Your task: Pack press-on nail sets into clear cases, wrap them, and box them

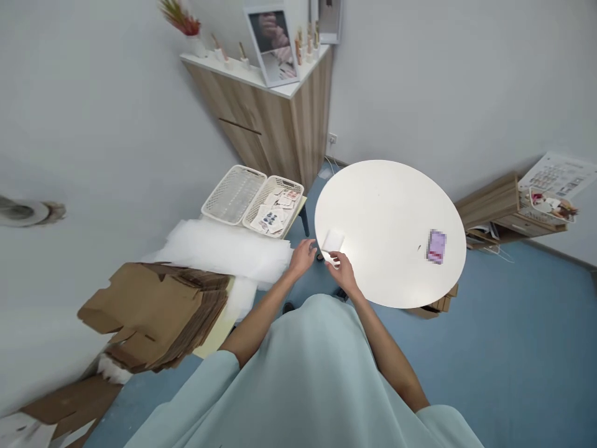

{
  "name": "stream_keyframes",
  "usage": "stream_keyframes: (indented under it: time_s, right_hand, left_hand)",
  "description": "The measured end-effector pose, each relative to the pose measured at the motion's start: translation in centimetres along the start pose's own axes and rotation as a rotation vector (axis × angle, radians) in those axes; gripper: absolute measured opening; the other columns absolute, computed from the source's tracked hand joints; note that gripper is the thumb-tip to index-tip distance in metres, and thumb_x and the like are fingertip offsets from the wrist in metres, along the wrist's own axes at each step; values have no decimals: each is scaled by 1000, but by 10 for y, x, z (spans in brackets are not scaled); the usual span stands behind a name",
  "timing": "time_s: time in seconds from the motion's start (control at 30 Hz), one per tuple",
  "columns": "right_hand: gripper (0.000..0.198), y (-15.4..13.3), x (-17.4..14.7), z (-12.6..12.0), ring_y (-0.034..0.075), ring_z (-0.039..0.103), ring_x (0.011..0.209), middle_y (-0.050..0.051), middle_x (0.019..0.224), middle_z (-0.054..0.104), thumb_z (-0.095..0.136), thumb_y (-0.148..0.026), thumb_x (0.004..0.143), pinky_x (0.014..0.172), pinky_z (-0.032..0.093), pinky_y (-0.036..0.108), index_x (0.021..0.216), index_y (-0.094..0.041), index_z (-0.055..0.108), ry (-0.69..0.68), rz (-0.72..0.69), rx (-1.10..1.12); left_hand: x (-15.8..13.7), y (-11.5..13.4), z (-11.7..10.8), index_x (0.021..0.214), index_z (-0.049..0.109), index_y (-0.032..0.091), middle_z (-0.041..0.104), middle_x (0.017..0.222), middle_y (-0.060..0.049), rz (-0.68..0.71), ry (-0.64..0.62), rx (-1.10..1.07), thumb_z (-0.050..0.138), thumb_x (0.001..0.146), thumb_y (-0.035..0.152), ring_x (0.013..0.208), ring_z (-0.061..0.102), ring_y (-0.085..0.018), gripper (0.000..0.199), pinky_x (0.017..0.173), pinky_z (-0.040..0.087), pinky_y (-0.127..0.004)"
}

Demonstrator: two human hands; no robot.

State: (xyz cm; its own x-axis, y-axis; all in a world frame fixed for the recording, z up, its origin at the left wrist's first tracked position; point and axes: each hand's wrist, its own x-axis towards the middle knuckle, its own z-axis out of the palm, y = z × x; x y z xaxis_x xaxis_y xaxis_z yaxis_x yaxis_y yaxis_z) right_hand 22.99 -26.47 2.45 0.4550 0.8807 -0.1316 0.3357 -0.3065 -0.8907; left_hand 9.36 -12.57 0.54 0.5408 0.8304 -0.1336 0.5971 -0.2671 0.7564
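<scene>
My left hand [303, 256] hangs just off the left edge of the round white table [387, 205]. Its fingers are apart and hold nothing that I can see. At that same edge, my right hand [342, 272] has loosely bent, spread fingers. Its fingertips are close to a small flat white rectangular piece [333, 240] lying on the tabletop. Whether they touch it, I cannot tell. Farther right on the table lies a pixelated purple item [436, 246], with a small dark object [419, 247] beside it.
Left of the table are two white plastic baskets [233, 214], one holding printed cards [275, 211]. White wrapping sheets [228, 249] and stacked flat cardboard boxes [158, 305] lie nearer. A wooden cabinet [298, 134] stands behind. Another wooden unit [499, 205] is at right.
</scene>
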Motion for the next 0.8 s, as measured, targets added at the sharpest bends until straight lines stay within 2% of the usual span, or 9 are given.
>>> stream_keyframes:
  time_s: [0.17, 0.3, 0.43, 0.53, 0.63, 0.7, 0.8]
  right_hand:
    - [27, -59, -32, 41, 27, 68, 109, 10, 117, 72, 63, -48, 94, 91, 56, 42, 105, -24, 65, -27, -46, 78]
    - [24, -96, -54, 83, 28, 68, 116, 11, 119, 72, 64, -47, 94, 91, 56, 40, 97, -24, 62, -129, -85, 93]
    - [21, -128, -66, 123, 28, 67, 119, 11, 117, 72, 65, -44, 94, 92, 56, 39, 94, -24, 62, -245, -132, 79]
    - [18, -150, -68, 151, 27, 68, 115, 10, 115, 72, 64, -42, 93, 92, 56, 39, 94, -24, 63, -334, -166, 49]
    - [16, -167, -68, 177, 25, 69, 112, 9, 113, 73, 64, -40, 92, 92, 57, 38, 92, -24, 64, -413, -207, 19]
    - [15, -176, -69, 194, 24, 69, 111, 7, 112, 73, 64, -39, 92, 92, 57, 38, 92, -24, 64, -468, -236, -3]
    - [12, -187, -72, 218, 23, 69, 110, 6, 113, 73, 62, -36, 93, 92, 57, 38, 94, -24, 65, -556, -286, -52]
  left_hand:
    - [-82, -51, -91, 125, 69, 22, 71, 126, -9, 46, 159, -116, 57, 99, 26, 105, 73, -22, 28, 92, 62, -36]
    - [-150, -102, -157, 125, 68, 21, 72, 123, -10, -37, 315, -42, 58, 99, 28, 105, 72, -24, 29, 95, 60, -39]
    - [-211, -149, -206, 124, 68, 20, 71, 125, -12, -165, 438, 67, 59, 99, 34, 116, 69, -28, 31, 104, 55, -42]
    - [-247, -180, -227, 123, 70, 20, 71, 125, -13, -324, 428, 169, 65, 96, 43, 119, 67, -32, 36, 104, 54, -44]
    - [-271, -204, -233, 124, 70, 19, 72, 124, -14, -438, 301, 222, 70, 92, 45, 117, 68, -34, 41, 100, 55, -44]
    - [-280, -215, -231, 124, 71, 19, 73, 124, -14, -449, 242, 216, 70, 92, 42, 117, 69, -34, 39, 98, 56, -43]
    - [-285, -224, -227, 123, 72, 19, 74, 124, -14, -425, 248, 207, 62, 96, 36, 119, 68, -33, 33, 99, 55, -43]
